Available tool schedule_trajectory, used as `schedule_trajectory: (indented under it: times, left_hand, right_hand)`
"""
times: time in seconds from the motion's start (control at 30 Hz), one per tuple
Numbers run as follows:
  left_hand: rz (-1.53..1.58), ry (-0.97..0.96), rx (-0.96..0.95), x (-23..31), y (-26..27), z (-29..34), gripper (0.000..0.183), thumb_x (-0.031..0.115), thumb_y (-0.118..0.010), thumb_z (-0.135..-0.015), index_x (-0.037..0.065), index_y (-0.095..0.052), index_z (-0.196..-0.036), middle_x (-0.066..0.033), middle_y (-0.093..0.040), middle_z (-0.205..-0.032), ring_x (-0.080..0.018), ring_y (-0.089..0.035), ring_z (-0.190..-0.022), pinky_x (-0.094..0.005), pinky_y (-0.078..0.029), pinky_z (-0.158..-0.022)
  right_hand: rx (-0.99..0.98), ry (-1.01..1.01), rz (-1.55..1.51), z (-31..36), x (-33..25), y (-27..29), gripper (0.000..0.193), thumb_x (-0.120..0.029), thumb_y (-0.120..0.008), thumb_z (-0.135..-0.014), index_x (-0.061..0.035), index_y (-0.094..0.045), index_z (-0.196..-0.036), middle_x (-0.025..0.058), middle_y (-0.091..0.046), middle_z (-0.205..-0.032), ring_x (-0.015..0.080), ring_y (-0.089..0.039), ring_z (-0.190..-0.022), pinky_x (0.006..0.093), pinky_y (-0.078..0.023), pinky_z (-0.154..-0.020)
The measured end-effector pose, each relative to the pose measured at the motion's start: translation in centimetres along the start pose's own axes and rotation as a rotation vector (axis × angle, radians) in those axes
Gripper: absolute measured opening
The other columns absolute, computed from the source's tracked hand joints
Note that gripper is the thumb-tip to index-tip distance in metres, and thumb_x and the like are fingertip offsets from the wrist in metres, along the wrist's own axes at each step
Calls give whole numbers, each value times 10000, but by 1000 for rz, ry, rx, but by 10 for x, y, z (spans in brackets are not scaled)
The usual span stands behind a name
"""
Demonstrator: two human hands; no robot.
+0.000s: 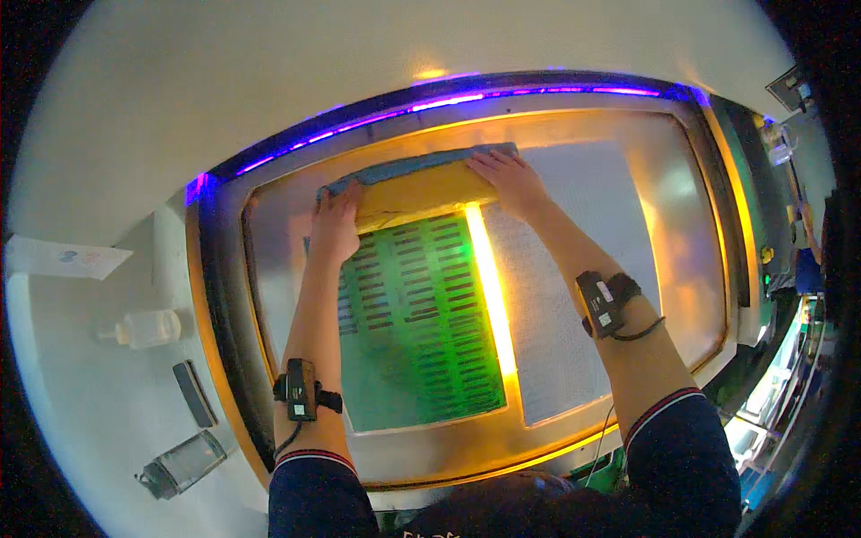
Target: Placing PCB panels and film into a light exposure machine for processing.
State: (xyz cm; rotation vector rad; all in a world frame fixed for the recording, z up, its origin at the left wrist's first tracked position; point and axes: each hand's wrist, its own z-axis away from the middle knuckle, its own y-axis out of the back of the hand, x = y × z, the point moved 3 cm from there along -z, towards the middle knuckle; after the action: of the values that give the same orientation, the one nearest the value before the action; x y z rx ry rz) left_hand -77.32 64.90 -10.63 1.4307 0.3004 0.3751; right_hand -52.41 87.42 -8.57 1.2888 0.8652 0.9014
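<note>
Both my hands are at the far end of a bent yellow sheet [421, 194] with a blue-grey far edge. Its left end is in my left hand [335, 226], fingers curled over the edge. My right hand [509, 183] grips the right end, its fingers lying over the blue-grey edge. Nearer to me lies a green panel [421, 332] with rows of dark bar-shaped marks, flat on a framed, lit bed. The yellow sheet hides the panel's far part. To its right is a pale, finely patterned panel [574, 350], with a bright yellow light strip [491, 296] between them.
A raised frame [212, 332] surrounds the bed, with a purple light strip [448, 100] along its far side. At left are a squeeze bottle [148, 329], a dark flat rectangular object [195, 394], a clear water bottle [184, 462] and paper [67, 257]. Another person's arm [810, 231] shows far right.
</note>
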Motion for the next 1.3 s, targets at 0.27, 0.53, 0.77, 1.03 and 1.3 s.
schedule_trajectory:
  times: [0.27,0.53,0.77,1.03,1.3]
  left_hand:
    - [202,12,-319,140,12,202,723,36,-596,-772,69,-371,-1458,-195,-392,-1488,-458,-360,-1341,-519,-308,-1129]
    - [339,-233,-487,255,7,479,768,37,-635,-680,32,-436,-1421,-165,-399,-1513,-406,-407,-1359,-561,-278,-1138]
    - [255,-193,-583,382,4,467,776,27,-670,-702,53,-420,-1436,-162,-382,-1524,-458,-440,-1307,-548,-317,-1117]
    - [42,-108,-87,318,-15,121,723,161,-655,-802,142,-396,-1477,-62,-383,-1531,-510,-342,-1351,-585,-286,-1124]
    - [38,-64,139,222,18,-101,737,-24,-602,-728,151,-442,-1426,-98,-445,-1479,-463,-473,-1238,-476,-371,-1112]
  right_hand:
    - [-147,77,38,248,-30,-14,656,-69,-602,-801,-126,-425,-1430,106,-431,-1484,297,-428,-1343,489,-348,-1108]
    - [-228,319,-337,521,-86,9,520,-171,-552,-877,-83,-472,-1383,108,-499,-1433,336,-501,-1287,526,-378,-1085]
    - [-267,288,-426,591,8,2,561,-192,-588,-851,-78,-463,-1386,107,-503,-1432,309,-474,-1324,514,-372,-1084]
    - [25,170,9,300,165,-16,658,-47,-579,-801,-94,-418,-1438,98,-443,-1479,308,-424,-1356,474,-313,-1139]
    - [138,154,26,47,242,-4,752,16,-603,-776,-152,-378,-1473,71,-395,-1523,280,-405,-1378,464,-332,-1141]
